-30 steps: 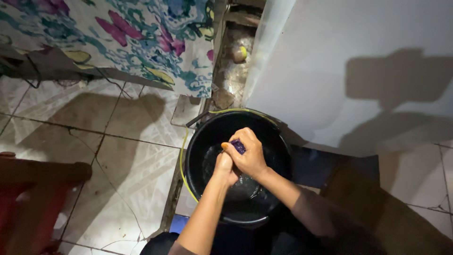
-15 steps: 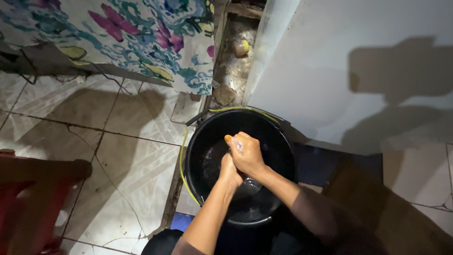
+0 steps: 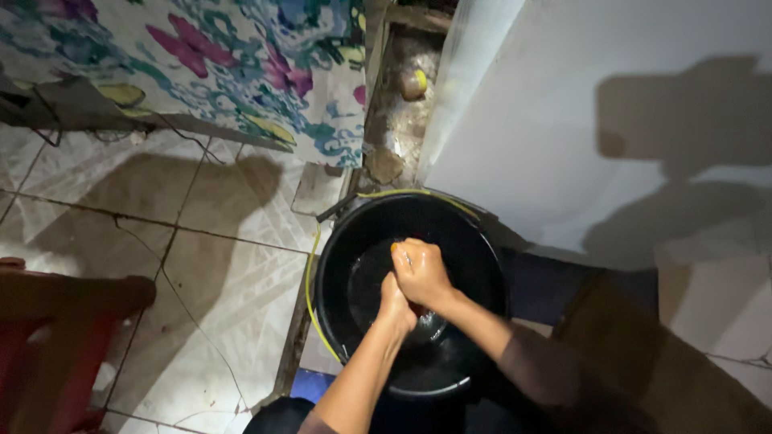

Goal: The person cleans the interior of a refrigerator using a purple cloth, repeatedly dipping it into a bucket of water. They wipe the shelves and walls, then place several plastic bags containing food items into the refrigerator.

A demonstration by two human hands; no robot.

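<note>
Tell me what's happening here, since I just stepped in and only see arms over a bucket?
A person bends over a black bucket on the tiled floor, both hands pressed together inside it. The right hand is closed in a fist over the left hand, as if rubbing or wringing something small; what they hold is hidden. There seems to be water low in the bucket. A floral cloth hangs behind, and a white wall stands beside it.

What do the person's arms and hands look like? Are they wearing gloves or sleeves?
No gloves: the left hand and the right hand are both bare and look wet and shiny. No sleeves show either; both forearms are uncovered as far as the picture reaches. I see no rings, watch or bracelets, though the light is dim.
</note>
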